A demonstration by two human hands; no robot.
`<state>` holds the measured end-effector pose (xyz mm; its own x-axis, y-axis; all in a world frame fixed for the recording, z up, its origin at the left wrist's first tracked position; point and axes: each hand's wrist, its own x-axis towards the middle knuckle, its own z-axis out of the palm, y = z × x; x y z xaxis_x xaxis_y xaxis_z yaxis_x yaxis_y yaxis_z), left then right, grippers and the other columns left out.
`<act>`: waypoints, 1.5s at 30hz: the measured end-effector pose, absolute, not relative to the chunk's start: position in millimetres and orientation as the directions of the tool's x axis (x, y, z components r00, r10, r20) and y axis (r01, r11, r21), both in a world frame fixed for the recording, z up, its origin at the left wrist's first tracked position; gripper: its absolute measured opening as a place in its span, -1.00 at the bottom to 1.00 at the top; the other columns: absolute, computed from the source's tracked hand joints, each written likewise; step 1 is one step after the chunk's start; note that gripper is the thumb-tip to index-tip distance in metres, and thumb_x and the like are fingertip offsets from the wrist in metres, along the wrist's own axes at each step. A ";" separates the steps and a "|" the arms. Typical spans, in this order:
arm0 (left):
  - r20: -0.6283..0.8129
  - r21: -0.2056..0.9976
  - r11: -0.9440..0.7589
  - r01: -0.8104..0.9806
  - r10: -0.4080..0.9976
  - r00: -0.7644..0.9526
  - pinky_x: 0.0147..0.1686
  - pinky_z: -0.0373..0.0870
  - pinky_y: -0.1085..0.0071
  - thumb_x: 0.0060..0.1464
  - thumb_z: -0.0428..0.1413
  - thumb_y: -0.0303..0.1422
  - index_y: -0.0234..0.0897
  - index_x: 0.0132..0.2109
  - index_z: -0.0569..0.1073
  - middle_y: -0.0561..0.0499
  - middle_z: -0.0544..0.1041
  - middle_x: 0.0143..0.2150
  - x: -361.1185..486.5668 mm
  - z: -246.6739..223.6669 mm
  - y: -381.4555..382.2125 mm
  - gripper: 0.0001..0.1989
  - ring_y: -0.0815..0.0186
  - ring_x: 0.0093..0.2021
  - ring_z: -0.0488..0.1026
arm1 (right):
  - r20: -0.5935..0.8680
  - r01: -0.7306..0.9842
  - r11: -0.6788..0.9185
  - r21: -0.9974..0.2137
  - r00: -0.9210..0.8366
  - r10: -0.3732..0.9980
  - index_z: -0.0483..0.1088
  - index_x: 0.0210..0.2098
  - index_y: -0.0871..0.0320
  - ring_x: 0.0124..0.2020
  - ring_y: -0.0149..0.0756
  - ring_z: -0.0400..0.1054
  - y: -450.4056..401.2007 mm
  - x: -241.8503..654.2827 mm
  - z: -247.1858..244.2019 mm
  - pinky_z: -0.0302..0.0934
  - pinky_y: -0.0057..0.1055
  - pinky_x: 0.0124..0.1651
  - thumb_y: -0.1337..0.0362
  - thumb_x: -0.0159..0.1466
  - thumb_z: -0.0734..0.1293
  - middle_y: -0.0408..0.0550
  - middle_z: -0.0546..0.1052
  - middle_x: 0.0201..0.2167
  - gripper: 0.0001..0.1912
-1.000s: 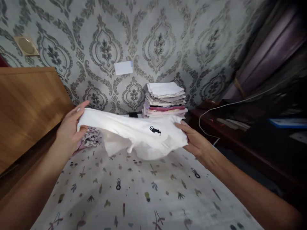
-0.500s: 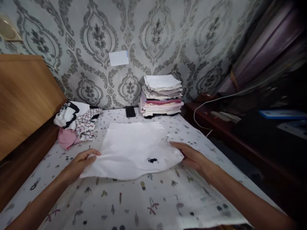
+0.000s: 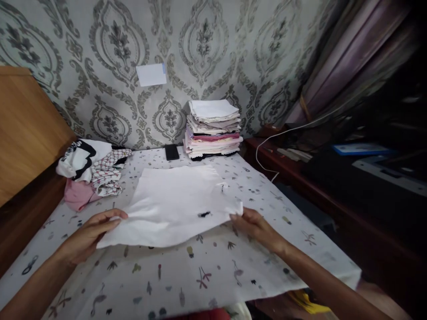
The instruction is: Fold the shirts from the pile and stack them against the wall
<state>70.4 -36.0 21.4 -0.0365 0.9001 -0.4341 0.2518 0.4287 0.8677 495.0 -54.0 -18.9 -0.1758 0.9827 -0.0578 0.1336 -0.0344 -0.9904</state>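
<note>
A white garment with a small dark embroidered emblem lies spread over the patterned sheet in front of me; whether it is a shirt I cannot tell. My left hand pinches its near left edge between thumb and fingers. At the right corner, my right hand grips the cloth, and that corner is bunched and slightly raised. Beyond the garment stands a tall stack of folded clothes, topped by a white piece.
Left of the garment lies a crumpled pile of clothes, against a wooden panel. A black phone rests near the patterned wall. On the right, a thin white cable hangs by a dark red ledge.
My view has shifted to the right. My right hand has changed its hold on the garment's right corner, now pinching it bunched. The left hand keeps hold of the left edge.
</note>
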 end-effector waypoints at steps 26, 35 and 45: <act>0.108 0.320 -0.175 0.931 0.983 0.148 -0.04 0.36 0.26 -0.03 0.04 -0.17 -0.32 0.02 0.45 -0.18 0.52 -0.06 90.4 -34.8 172.7 -0.51 0.05 0.03 0.44 | -0.103 0.865 -0.263 -0.427 0.242 0.965 0.40 -0.47 0.16 -0.17 -0.04 0.45 166.2 484.2 -30.8 0.21 -0.28 -0.20 -0.14 0.26 0.25 0.14 0.54 -0.34 -0.52; 0.047 0.315 -0.215 0.925 0.976 0.211 -0.29 0.25 0.36 -0.07 0.06 -0.28 -0.21 -0.38 0.35 0.03 0.43 -0.41 87.2 -43.5 199.7 -0.88 0.21 -0.31 0.40 | -0.005 0.674 -0.062 -0.736 0.086 0.996 0.47 -0.47 0.19 -0.40 -0.18 0.44 201.4 489.9 -47.4 0.26 -0.39 -0.38 -0.02 0.13 0.40 -0.06 0.54 -0.54 -0.64; 0.316 0.264 -0.221 0.939 0.939 0.132 -0.22 0.27 0.35 0.14 -0.08 -0.46 -0.18 -0.13 0.29 0.01 0.47 -0.25 102.7 -47.8 171.6 -0.83 0.21 -0.21 0.42 | 0.354 0.560 0.203 -0.803 0.175 0.919 0.47 0.11 0.17 -0.04 -0.15 0.43 190.2 492.6 -66.5 0.31 -0.24 0.04 0.30 0.21 0.19 0.03 0.58 -0.02 -0.50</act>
